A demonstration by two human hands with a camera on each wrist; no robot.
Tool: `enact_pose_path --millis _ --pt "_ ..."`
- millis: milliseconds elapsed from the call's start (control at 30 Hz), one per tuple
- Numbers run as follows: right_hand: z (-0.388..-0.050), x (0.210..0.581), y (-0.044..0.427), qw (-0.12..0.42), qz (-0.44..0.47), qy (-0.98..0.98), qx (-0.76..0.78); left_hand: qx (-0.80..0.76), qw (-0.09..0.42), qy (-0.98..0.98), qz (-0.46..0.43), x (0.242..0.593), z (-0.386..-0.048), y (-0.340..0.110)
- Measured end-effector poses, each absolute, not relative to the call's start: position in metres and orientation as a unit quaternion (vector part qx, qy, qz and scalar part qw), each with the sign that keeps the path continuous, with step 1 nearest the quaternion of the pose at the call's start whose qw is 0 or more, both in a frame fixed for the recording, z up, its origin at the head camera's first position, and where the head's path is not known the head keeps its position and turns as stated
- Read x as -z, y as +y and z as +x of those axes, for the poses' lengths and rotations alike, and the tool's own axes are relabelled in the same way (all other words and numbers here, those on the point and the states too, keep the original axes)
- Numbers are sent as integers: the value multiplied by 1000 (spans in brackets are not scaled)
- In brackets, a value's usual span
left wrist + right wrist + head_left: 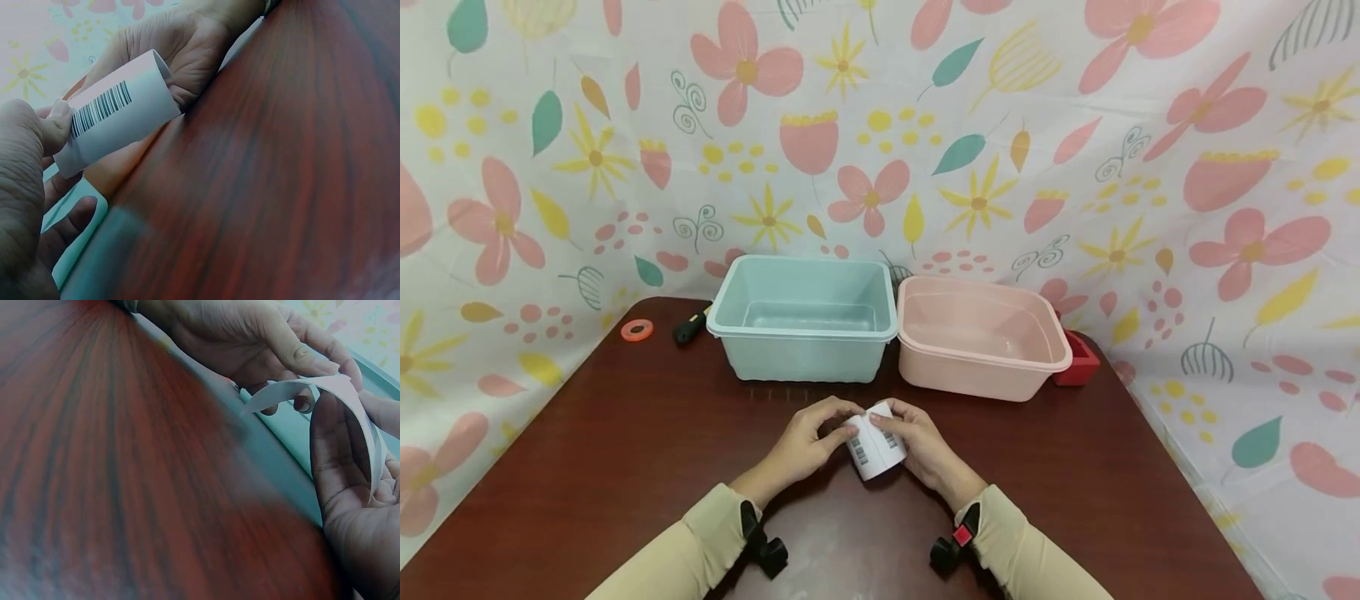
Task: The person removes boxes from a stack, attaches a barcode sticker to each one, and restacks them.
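Observation:
A white paper piece [877, 442] printed with barcodes is held between both hands above the table. Its sheet curves like an open arch in the right wrist view, where its edge [275, 394] hangs free. My left hand [805, 440] pinches its left edge between thumb and fingers. My right hand [928, 450] grips the other side, thumb on the printed face and fingers behind it. In the left wrist view a barcode shows on the curled paper [119, 112], with the right palm behind it.
Behind the hands stand a light blue bin [808, 358] and a pink bin [970, 375], side by side. An orange ring [637, 330] and a black-handled tool [688, 328] lie at the back left. A red object [1077, 362] sits right of the pink bin.

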State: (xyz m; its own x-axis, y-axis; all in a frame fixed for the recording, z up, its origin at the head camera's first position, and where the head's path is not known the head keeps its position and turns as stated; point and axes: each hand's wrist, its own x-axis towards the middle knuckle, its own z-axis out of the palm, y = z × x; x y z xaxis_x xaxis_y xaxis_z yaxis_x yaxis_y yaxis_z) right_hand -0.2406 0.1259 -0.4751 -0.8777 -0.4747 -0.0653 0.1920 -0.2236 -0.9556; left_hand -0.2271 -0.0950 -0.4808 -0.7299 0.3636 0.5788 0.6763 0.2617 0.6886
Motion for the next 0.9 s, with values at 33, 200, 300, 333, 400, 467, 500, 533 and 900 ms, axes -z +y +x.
enact_pose_path --millis 33,200,300,333,400,467,500,533,900 --pt "-240 475 126 217 -123 585 771 511 157 -776 -335 481 -227 -95" --pt "-238 475 124 215 -134 589 768 536 180 -756 -331 478 -223 -93" --pt "-237 475 123 211 -137 594 764 542 189 -751 -326 477 -223 -94" --pt "-237 474 123 209 -139 596 763 544 191 -750 -325 477 -224 -94" --pt "-238 474 123 204 -139 600 761 547 194 -746 -327 479 -228 -95" --pt "-238 475 123 199 -139 603 760 549 197 -745 -322 480 -228 -95" --pt "-239 476 123 193 -139 605 760 551 199 -744 -321 480 -228 -95" --pt "-239 476 123 189 -138 605 761 551 201 -744 -321 480 -228 -95" --pt "-243 479 125 154 -120 623 757 553 243 -733 -312 464 -218 -91"
